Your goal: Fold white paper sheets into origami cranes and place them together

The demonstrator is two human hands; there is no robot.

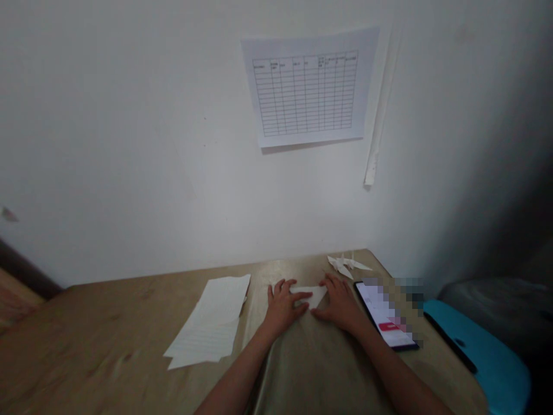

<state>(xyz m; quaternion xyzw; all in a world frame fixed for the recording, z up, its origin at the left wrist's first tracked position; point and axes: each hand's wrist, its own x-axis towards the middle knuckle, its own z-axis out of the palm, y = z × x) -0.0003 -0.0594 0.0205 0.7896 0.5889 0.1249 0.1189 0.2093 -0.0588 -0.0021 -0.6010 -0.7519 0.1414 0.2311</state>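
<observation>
A small piece of white paper [317, 295], folded to a triangle with its point toward me, lies flat on the table between my hands. My left hand [283, 305] rests at its left side, fingers spread, with index finger and thumb reaching onto the paper. At the right edge, my right hand [341, 304] touches it with thumb and fingertips apart. Neither hand is closed round the paper. Beyond my right hand sit folded white paper figures [343, 264] with pointed ends, like paper cranes.
Lined paper sheets [211, 323] lie left of my left arm on the brown table [108, 340]. A phone [386, 317] with a lit screen is beside my right forearm. A blue object [479, 351] stands at the right edge. A printed table sheet [311, 92] hangs on the wall.
</observation>
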